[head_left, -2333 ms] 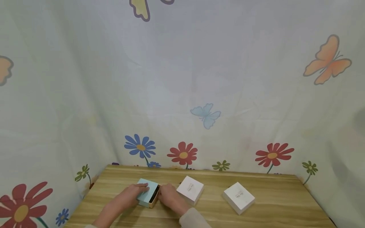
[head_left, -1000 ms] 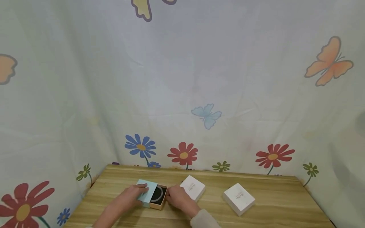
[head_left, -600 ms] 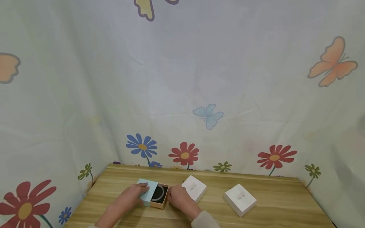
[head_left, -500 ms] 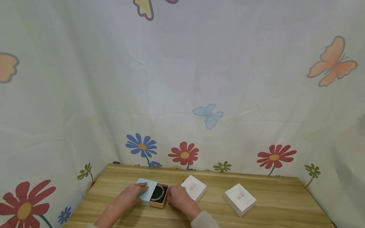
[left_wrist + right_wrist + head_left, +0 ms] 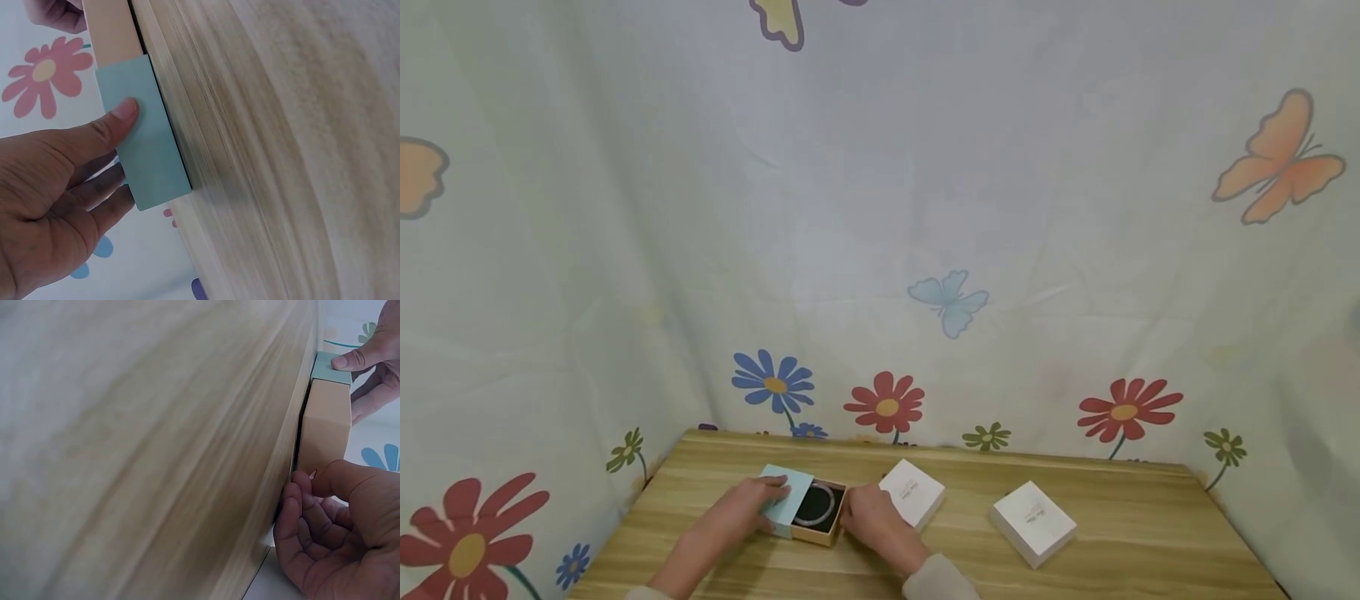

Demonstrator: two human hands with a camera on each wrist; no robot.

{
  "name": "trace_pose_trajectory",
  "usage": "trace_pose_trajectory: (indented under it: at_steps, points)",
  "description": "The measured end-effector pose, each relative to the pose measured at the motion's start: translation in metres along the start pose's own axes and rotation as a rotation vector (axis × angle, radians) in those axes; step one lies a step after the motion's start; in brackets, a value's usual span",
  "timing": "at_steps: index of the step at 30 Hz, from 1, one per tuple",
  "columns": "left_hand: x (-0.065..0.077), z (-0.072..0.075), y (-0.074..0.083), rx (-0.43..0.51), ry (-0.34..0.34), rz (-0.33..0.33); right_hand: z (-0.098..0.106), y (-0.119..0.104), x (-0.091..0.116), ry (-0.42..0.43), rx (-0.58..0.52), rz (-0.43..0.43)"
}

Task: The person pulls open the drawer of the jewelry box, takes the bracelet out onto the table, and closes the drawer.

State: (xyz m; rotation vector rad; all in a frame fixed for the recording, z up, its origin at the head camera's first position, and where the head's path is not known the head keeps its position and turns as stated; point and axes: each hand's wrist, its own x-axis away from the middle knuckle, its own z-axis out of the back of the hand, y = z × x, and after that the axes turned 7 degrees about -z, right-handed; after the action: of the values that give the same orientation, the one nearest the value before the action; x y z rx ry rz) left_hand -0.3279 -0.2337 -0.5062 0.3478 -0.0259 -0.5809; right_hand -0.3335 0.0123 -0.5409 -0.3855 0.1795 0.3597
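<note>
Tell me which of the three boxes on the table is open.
The light blue box, held by the left hand: its tan tray is slid partly out, baring a grey ring. The middle white box and the rightmost white box both look closed.

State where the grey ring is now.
In the head view, the grey ring lies low and left of centre, in the dark-lined tan drawer, between the blue sleeve on its left and the right hand.
</note>
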Motion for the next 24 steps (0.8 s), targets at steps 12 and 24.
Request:
trace_pose_trajectory:
  at_steps: [12, 24]
  points:
    - [0.002, -0.005, -0.002, 0.007, 0.027, 0.022, -0.005, 0.000, 0.002, 0.059, -0.036, -0.052]
    - [0.002, -0.004, 0.007, 0.019, 0.042, 0.104, -0.001, -0.003, 0.000, 0.112, -0.061, -0.098]
